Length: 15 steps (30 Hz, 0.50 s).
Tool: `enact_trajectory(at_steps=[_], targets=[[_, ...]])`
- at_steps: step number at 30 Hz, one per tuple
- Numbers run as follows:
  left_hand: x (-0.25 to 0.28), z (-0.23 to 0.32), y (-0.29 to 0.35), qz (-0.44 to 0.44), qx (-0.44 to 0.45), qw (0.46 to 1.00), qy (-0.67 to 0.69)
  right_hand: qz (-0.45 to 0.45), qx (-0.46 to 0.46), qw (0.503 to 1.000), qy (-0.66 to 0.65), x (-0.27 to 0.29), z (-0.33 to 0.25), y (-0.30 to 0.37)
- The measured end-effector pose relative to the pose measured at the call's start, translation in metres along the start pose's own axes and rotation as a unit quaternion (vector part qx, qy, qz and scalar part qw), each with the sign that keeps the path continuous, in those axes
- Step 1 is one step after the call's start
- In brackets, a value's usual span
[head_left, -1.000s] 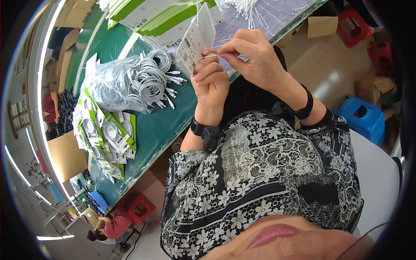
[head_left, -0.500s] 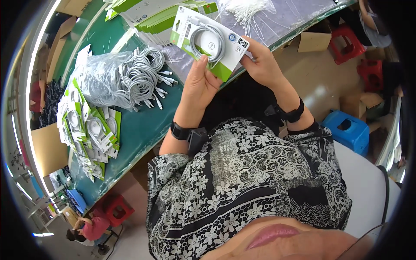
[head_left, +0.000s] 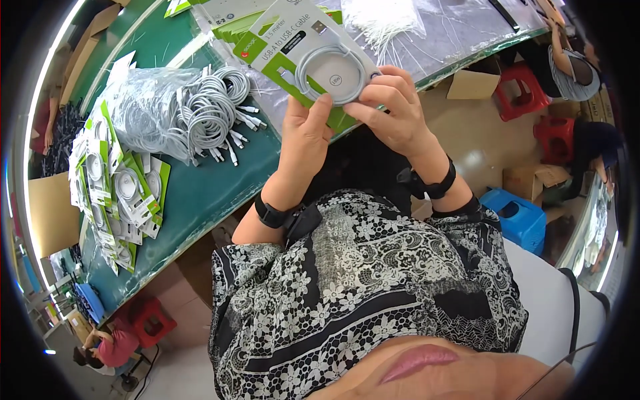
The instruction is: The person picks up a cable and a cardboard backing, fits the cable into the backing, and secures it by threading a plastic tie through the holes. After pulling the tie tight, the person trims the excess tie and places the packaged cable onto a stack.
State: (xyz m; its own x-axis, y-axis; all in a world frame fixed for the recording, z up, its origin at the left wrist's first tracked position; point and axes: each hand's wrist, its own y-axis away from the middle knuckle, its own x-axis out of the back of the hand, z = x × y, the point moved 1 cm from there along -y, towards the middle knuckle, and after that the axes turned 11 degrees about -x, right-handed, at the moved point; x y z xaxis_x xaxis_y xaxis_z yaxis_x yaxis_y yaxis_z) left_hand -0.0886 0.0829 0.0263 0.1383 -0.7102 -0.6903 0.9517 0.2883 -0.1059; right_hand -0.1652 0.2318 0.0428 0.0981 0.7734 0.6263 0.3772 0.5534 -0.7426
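The left hand [head_left: 305, 137] has its grip clamped on the white-and-green cable card [head_left: 313, 40], thumb on the front at the lower edge. The right hand [head_left: 395, 113] pinches the card's right edge beside the coiled grey cable [head_left: 361, 72] mounted on it. Both hold the card raised over the near edge of the green worktop [head_left: 213, 193]. Behind it lies a stack of similar cards [head_left: 223, 15], and near that a bundle of thin white strands [head_left: 380, 20], probably cable ties. Leftward lie loose coiled cables [head_left: 207, 123], a clear plastic bag [head_left: 143, 120] and heaped packaged cables [head_left: 127, 183].
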Motion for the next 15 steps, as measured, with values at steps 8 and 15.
enact_trajectory(at_steps=[8, 15], targets=[[0.002, 0.006, 0.002, -0.012, 0.043, 0.996, 0.082, -0.031, 0.004, 0.999, -0.032, 0.002, -0.002, -0.004], [-0.008, 0.009, 0.005, 0.003, 0.053, 0.996, 0.072, 0.002, 0.02, 1.0, -0.017, 0.0, -0.002, 0.0]])
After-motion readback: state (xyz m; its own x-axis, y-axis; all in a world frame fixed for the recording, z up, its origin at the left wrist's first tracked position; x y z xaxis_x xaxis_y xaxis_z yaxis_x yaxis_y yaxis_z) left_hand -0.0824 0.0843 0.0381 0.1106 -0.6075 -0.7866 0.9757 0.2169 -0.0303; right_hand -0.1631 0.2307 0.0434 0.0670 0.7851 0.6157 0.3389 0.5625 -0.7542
